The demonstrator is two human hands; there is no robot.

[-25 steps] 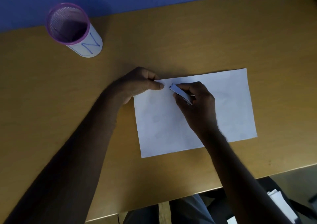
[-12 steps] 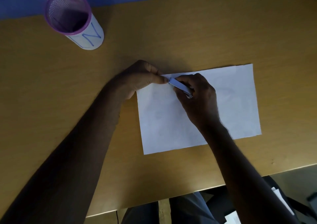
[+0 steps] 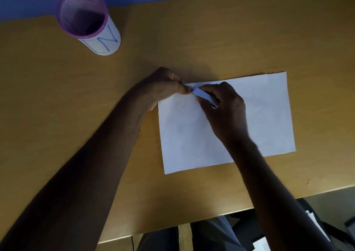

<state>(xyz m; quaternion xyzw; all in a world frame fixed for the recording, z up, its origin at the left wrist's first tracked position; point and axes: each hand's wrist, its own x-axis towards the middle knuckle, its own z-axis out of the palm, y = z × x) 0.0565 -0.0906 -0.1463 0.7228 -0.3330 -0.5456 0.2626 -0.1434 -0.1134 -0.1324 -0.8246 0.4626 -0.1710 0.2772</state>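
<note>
Head view: Compared with one second ago, the gap between the left hand [image 3: 165,89] and the stapler [image 3: 203,96] is closed. The stapler's front end now meets the left fingertips at the upper left corner of the paper [image 3: 259,120].

The left hand pinches that corner between thumb and curled fingers. The right hand [image 3: 226,112] is curled round the stapler, which is a small pale bar tilted down to the right.

The paper is white and blank. It lies flat, right of centre on the tabletop [image 3: 211,39], with a second edge showing at its upper right. A purple-rimmed pen holder [image 3: 107,41] stands at upper left, well apart.
</note>
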